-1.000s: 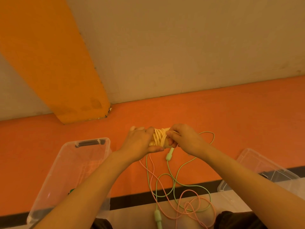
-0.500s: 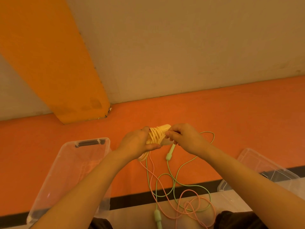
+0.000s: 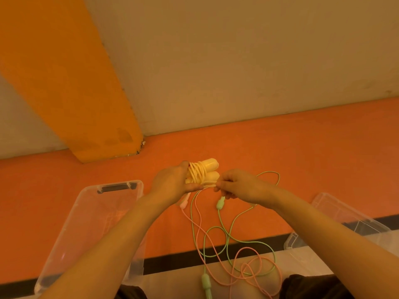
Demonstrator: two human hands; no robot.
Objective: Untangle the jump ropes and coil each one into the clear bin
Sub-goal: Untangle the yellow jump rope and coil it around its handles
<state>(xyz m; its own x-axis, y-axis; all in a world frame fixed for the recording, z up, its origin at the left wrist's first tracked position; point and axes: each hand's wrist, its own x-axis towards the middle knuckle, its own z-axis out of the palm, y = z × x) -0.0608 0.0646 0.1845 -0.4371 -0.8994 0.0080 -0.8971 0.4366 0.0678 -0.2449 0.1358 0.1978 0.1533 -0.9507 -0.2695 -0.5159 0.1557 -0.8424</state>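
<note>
Nearest, loose green rope (image 3: 226, 234) and pink rope (image 3: 248, 268) loop over each other on the floor (limp, light, prone to snag). Clear bin (image 3: 90, 223) at left. Farther, left hand (image 3: 172, 184) grips the coiled yellow rope (image 3: 203, 173) by its handles; right hand (image 3: 235, 185) pinches the cord end. Best held by the stiff handles.

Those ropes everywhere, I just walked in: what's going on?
A person is bundling a yellow jump rope: the left hand grips the wound bundle, the right hand pinches its cord end. A green rope and a pink rope lie tangled on the floor. The clear bin sits to the left.
</note>
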